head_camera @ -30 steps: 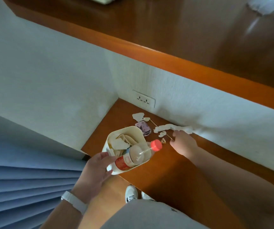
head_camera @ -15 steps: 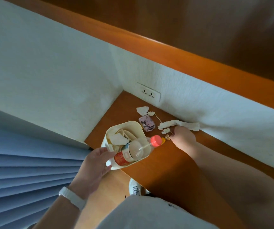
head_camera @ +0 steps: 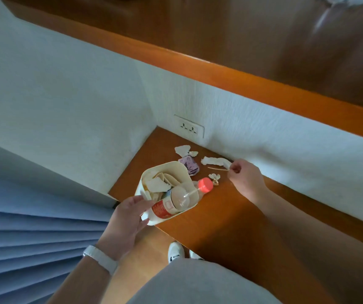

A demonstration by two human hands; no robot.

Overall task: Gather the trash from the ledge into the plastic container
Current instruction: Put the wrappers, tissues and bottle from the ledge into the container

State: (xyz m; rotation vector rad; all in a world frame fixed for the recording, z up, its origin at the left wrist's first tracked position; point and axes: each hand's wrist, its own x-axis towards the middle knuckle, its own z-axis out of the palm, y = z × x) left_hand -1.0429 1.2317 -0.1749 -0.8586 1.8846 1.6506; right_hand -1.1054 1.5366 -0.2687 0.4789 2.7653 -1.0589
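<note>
My left hand [head_camera: 128,218] grips the near rim of a cream plastic container [head_camera: 171,168], held at the edge of the wooden ledge [head_camera: 224,216]. Inside lie paper scraps and a clear bottle [head_camera: 176,200] with a red label and red cap that juts over the rim. My right hand [head_camera: 245,177] pinches a thin wooden stick [head_camera: 217,169] just above the ledge. On the ledge lie a white crumpled tissue [head_camera: 214,160], a purple wrapper [head_camera: 189,164], white paper bits [head_camera: 183,149] and a small candy wrapper [head_camera: 215,178].
A white wall with a double socket [head_camera: 188,129] backs the ledge. A wider wooden shelf [head_camera: 220,71] overhangs above. Blue pleated curtain [head_camera: 33,238] hangs at the left. My white shoes [head_camera: 176,252] stand on the floor below, beside my grey-clad knee.
My right hand has lifted off the ledge and drawn back to the right, now pinching the thin stick. The left hand still holds the container in the same place.
</note>
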